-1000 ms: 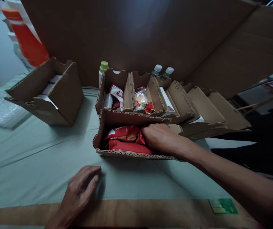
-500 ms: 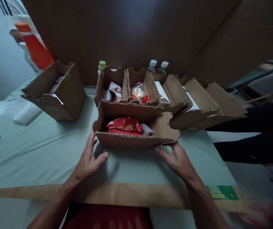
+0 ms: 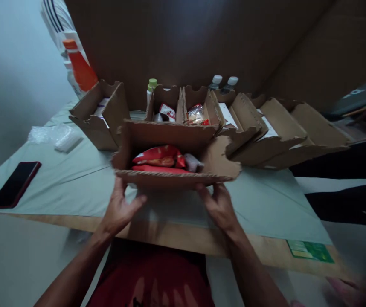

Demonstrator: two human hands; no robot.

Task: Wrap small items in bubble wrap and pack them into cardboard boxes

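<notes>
Dim room, big brown cardboard sheet (image 3: 202,38) as backdrop, table (image 3: 58,187) under pale green cloth with bare wood along the near edge.

Head view, only one. Open cardboard box (image 3: 170,147) at centre, near side raised off the cloth, held from below at the front. Left hand (image 3: 119,209) under the front left corner, thumb up against the wall, fingers spread beneath; clasping the box, not clenched. Right hand (image 3: 218,207) under the front right, fingertips on the lower edge, likewise cupped around the cardboard. Inside: red snack packets (image 3: 160,158) lying flat, small grey-wrapped item (image 3: 193,162) just beside them. Right flap (image 3: 223,157) splayed outward, ragged edge.

Behind, touching or nearly so: row of similar boxes (image 3: 266,128) fanned rightward, two with snacks. Bottle caps (image 3: 224,80) and green-capped bottle (image 3: 152,85) at the back. Separate box (image 3: 101,115) to the left, orange bottle (image 3: 79,66) beyond it. Dark phone (image 3: 15,183) far left on the cloth, plastic wrap (image 3: 55,135) near it. Green card (image 3: 309,250) on the wood, right.

Judgement on handling: best kept level, both palms well under the base rather than pinching the thin wall; soft corrugated sides likely to buckle. Worth watching the loose flap against the neighbouring boxes, and a tilt toward the body spilling the packets.
</notes>
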